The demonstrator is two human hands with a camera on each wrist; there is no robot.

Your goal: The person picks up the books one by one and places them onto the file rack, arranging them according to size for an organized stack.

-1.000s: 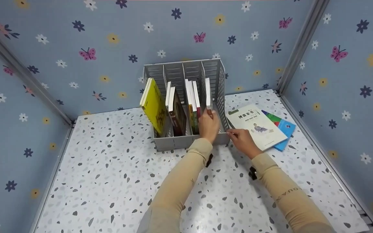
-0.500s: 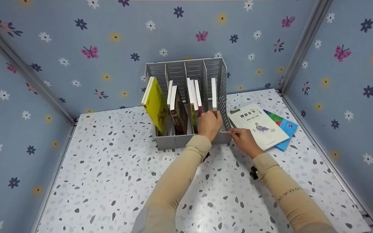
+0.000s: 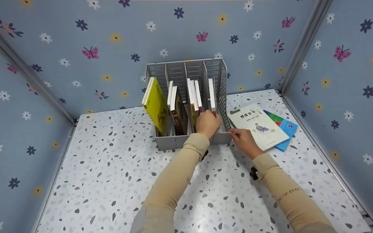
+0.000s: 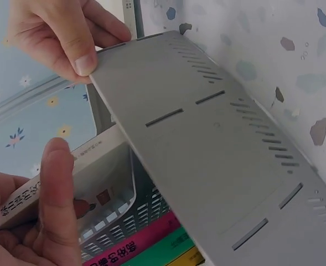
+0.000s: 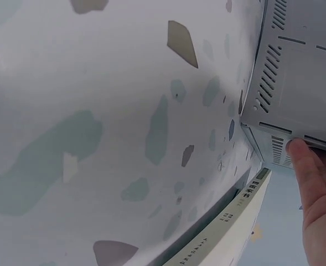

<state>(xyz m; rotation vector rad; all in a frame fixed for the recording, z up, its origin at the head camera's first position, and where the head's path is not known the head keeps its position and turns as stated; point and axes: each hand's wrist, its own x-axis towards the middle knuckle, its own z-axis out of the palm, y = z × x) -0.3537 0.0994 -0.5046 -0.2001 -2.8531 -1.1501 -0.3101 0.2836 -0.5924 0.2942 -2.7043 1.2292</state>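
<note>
My left hand grips the lower part of a white-edged book that stands upright in the rightmost compartment of a grey book rack. In the left wrist view the thumb and fingers of the left hand lie on either side of that book's lettered spine. My right hand pinches the front right corner of the rack. The right wrist view shows the right hand with a finger on the rack's grey wall. Much of the gripped book is hidden by the left hand.
Left of the gripped book, the other compartments hold a yellow book, a brown book and several thinner books. Right of the rack, a cream book overlaps a blue book on the speckled table.
The left hand has shifted the gripped book rightward within its compartment, then slightly back to the left. The right hand stays at the rack's corner.
</note>
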